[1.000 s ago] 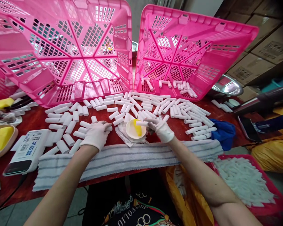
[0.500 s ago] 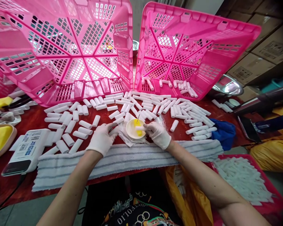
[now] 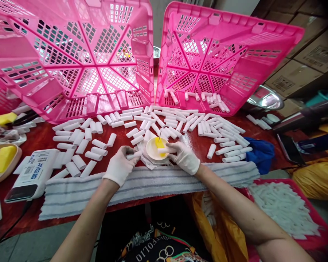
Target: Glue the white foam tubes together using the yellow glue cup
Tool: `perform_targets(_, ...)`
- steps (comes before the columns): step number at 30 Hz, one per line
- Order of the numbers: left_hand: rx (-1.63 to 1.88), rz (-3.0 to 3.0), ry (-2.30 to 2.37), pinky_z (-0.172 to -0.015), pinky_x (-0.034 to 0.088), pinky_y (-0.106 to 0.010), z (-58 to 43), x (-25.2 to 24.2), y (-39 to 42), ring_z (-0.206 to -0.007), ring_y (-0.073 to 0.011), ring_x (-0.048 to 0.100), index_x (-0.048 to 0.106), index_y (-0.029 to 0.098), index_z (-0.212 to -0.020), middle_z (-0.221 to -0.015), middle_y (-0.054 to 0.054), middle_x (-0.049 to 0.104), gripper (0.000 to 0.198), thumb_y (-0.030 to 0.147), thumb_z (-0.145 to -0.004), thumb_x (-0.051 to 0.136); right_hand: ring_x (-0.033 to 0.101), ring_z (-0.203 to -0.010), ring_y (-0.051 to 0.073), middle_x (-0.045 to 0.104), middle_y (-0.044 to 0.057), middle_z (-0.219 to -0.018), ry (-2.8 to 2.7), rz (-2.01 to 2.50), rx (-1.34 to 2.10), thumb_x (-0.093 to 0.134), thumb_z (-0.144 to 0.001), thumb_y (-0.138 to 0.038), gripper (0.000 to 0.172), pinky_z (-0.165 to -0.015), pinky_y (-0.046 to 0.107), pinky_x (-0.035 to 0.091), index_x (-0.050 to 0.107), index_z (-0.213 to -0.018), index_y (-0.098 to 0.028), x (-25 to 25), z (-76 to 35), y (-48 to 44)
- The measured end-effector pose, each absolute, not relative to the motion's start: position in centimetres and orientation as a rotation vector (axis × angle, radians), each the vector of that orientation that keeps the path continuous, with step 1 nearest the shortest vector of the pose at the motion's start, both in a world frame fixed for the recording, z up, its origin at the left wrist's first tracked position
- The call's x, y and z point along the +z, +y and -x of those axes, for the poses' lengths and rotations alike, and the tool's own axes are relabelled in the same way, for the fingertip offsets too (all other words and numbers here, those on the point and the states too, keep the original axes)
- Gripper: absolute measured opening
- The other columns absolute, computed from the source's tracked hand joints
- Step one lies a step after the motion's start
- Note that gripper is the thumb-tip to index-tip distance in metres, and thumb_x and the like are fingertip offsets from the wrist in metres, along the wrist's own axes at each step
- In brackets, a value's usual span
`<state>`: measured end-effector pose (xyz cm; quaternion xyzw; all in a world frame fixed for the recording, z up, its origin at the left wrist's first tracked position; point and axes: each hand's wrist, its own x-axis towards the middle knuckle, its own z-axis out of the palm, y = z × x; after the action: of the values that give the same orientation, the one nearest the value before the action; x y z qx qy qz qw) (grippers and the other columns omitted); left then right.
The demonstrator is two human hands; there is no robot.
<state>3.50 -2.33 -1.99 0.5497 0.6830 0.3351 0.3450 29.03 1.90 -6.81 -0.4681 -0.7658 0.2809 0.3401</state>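
Between the narrowed fingers of the right hand (image 3: 184, 158), one white cylinder (image 3: 165, 150) is held by its end, its free end being reached over a shallow dish (image 3: 151, 150). Within the pinched fingers of the left hand (image 3: 121, 165), a second white cylinder (image 3: 134, 156) is held, its tip turned toward the dish and near it. Both hands are covered by white gloves. Inside the dish, one yellow piece (image 3: 157, 142) is partly hidden by the right fingers' cylinder, and one thin pin (image 3: 160, 134) is raised from it; whether pin and cylinder are touching cannot be told. Under the dish, between both sets of fingertips, crumpled white sheeting (image 3: 149, 162) is spread. To the right of the right fingers, one lone cylinder (image 3: 211, 151) is set apart. Beyond all the fingertips, dozens of loose cylinders (image 3: 172, 133) are scattered on the red tabletop (image 3: 203, 145), too overlapped for an exact count. Farther past them, two large pink lattice baskets (image 3: 199, 72) are tipped sideways. Nearer the wearer than the fingers, one striped towel (image 3: 150, 182) is laid along the table edge.
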Motion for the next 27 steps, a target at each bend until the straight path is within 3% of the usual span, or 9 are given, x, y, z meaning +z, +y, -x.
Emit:
perform_targets(3,0.825,-1.437,1.774,-0.081,0.047,-0.033,-4.0,-1.9,-2.9,-0.086,-0.0197,0.061,0.052,0.017,-0.098,-0.096,-0.007,0.063,0.039,0.044,-0.069,0.058,0.061,-0.089,0.016,0.064,0.007,-0.100,-1.920,1.253,0.760,0.056,-0.080,-0.033,0.035,-0.083,0.031,0.048,0.060,-0.113,-0.020,-6.7,-28.8,1.4)
perform_targets(8,0.826,-1.410,1.681,-0.088,0.044,-0.034,-5.0,-1.5,-3.3,-0.094,-0.0214,0.060,0.055,0.016,-0.103,-0.101,-0.009,0.064,0.041,0.045,-0.074,0.054,0.057,-0.074,0.017,0.062,0.007,-0.081,-2.054,1.191,0.569,0.064,-0.073,-0.036,0.023,-0.070,0.030,0.048,0.069,-0.088,-0.019,-5.4,-28.0,0.4)
perform_targets(13,0.967,-1.293,1.500,-0.084,0.046,-0.031,-6.0,-1.3,-3.7,-0.089,-0.0185,0.061,0.054,0.016,-0.102,-0.100,-0.007,0.064,0.042,0.043,-0.071,0.059,0.060,-0.073,0.013,0.063,0.005,-0.087,-1.593,1.226,1.027,0.070,-0.067,-0.039,0.032,-0.065,0.025,0.048,0.064,-0.091,-0.018,-3.1,-27.4,-1.4)
perform_targets(17,0.965,-1.259,1.327,-0.075,0.049,-0.030,-7.0,-0.7,-4.5,-0.081,-0.0172,0.061,0.054,0.015,-0.101,-0.096,-0.007,0.064,0.041,0.042,-0.070,0.061,0.050,-0.048,0.008,0.057,-0.001,-0.061,-1.308,1.284,1.393,0.060,-0.074,-0.047,0.040,-0.044,0.020,0.039,0.058,-0.097,-0.015,-1.6,-27.3,-2.1)
perform_targets(20,0.897,-1.365,1.311,-0.077,0.047,-0.029,-7.6,0.1,-5.0,-0.086,-0.0171,0.061,0.056,0.015,-0.100,-0.098,-0.007,0.064,0.036,0.039,-0.072,0.059,0.041,-0.040,0.006,0.050,-0.004,-0.051,-1.366,1.311,1.467,0.054,-0.077,-0.051,0.042,-0.039,0.020,0.031,0.059,-0.094,-0.013,-0.8,-27.2,-2.3)
perform_targets(23,0.788,-1.527,1.372,-0.075,0.046,-0.027,-7.8,0.8,-5.5,-0.083,-0.0170,0.060,0.057,0.016,-0.100,-0.093,-0.005,0.065,0.036,0.043,-0.075,0.055,0.047,-0.046,0.008,0.055,-0.002,-0.056,-1.574,1.423,1.249,0.050,-0.080,-0.051,0.040,-0.045,0.020,0.035,0.061,-0.091,-0.014,-0.2,-27.0,-2.6)
perform_targets(27,0.668,-1.614,1.550,-0.062,0.043,-0.026,-8.6,0.4,-5.9,-0.067,-0.0170,0.059,0.061,0.016,-0.079,-0.070,-0.004,0.065,0.045,0.050,-0.085,0.034,0.050,-0.056,0.010,0.058,0.003,-0.058,-2.096,1.361,0.417,0.045,-0.085,-0.046,0.039,-0.055,0.023,0.036,0.061,-0.066,-0.016,-0.1,-27.2,-3.5)
